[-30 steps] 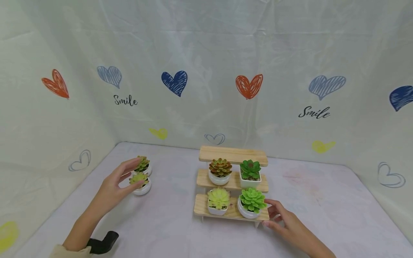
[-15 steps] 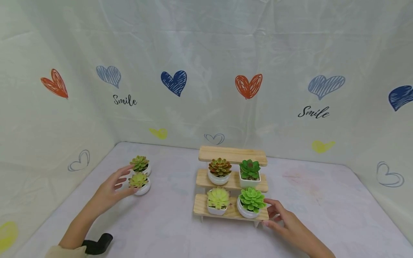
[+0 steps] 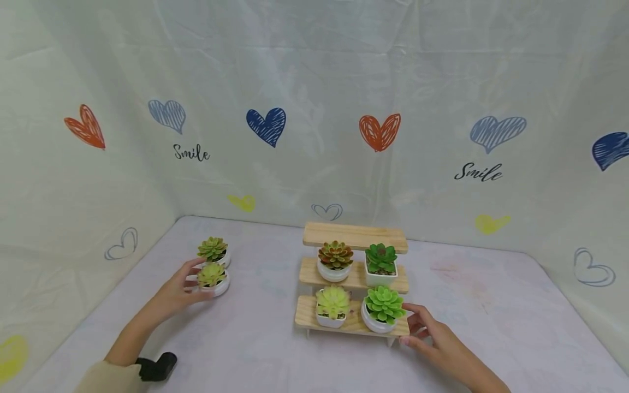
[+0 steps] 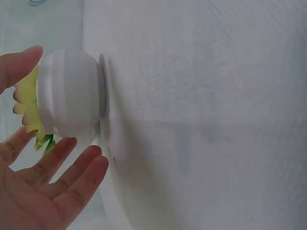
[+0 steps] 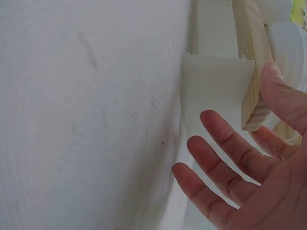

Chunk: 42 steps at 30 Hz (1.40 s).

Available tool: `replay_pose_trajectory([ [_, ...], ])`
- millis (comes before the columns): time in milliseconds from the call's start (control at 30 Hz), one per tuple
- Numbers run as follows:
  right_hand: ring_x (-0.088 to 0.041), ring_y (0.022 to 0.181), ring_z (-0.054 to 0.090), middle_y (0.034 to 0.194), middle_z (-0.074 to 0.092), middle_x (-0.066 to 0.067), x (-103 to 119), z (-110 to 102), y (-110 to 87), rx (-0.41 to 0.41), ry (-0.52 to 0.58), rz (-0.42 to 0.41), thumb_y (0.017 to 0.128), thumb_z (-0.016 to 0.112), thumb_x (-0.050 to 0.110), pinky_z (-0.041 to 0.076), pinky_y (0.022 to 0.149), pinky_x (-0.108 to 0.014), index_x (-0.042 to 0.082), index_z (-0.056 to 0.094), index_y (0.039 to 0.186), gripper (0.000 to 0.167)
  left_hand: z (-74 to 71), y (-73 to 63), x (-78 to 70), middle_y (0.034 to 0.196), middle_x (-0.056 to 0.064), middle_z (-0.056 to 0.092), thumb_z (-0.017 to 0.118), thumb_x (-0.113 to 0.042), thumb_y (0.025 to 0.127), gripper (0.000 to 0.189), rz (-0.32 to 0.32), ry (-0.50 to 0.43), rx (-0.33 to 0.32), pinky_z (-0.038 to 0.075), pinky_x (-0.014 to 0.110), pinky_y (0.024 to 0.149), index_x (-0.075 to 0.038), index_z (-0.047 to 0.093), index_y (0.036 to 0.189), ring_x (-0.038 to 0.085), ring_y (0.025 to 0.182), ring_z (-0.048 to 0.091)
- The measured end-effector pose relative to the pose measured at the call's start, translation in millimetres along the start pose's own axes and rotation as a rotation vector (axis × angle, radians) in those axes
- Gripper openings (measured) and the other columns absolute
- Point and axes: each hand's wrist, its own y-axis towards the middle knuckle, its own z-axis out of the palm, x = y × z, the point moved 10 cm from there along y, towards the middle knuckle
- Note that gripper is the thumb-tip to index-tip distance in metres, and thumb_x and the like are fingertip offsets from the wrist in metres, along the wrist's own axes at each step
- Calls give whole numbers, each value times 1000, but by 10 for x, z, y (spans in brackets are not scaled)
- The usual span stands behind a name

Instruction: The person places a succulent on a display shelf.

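My left hand [image 3: 179,292] is around the nearer of two white-potted succulents [image 3: 211,275] at the table's left. In the left wrist view, thumb and fingers lie on opposite sides of that white pot [image 4: 72,93], fingers loosely spread; a firm grip does not show. Just behind stands the other potted succulent [image 3: 213,248]. On the right, my right hand [image 3: 437,338] holds the end of the lowest board of a three-tier wooden plant stand [image 3: 356,237] between thumb and index finger. Its other fingers are spread below the board, beside a white support [image 5: 218,79].
The stand's middle tier bears a reddish-brown succulent [image 3: 335,255] and a dark green one [image 3: 380,259]. On its lowest tier are a pale yellow-green succulent [image 3: 333,303] and a bright green one [image 3: 384,305]. A white cloth wall [image 3: 314,174] rises behind the table.
My left hand has moved down and back from above the two left pots to around the nearer one. The right hand and the stand stay in place.
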Motion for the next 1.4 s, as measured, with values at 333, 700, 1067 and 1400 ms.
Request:
replay_pose_trajectory([
  [333, 5, 79, 54, 91, 59, 1, 0, 2, 3, -6, -1, -7, 89, 62, 20, 50, 65, -23, -2, 37, 128, 52, 65, 57, 100, 129, 37, 35, 75, -20, 78, 85, -34, -6, 50, 46, 53, 88, -1, 21, 142, 49, 111, 48],
  [700, 5, 80, 55, 91, 60, 0, 8, 9, -6, 1, 8, -11, 89, 62, 18, 50, 65, -23, -3, 37, 128, 52, 46, 60, 94, 126, 34, 41, 76, -30, 76, 83, -80, 48, 35, 50, 47, 78, -6, 28, 139, 45, 106, 52],
  [1067, 3, 80, 56, 94, 60, -1, -39, 35, -1, 38, 27, 41, 90, 61, 21, 50, 66, -23, -4, 35, 130, 54, 23, 53, 38, 119, 31, 49, 76, -31, 77, 77, -51, 105, -8, 51, 39, 71, -5, 32, 135, 33, 96, 58],
  [1400, 4, 81, 55, 93, 59, -2, -39, 25, 7, 44, 38, 47, 91, 60, 23, 50, 67, -23, -4, 34, 131, 54, 48, 74, 24, 115, 30, 51, 75, -28, 77, 76, -38, 106, -10, 50, 40, 72, -1, 30, 133, 33, 94, 57],
])
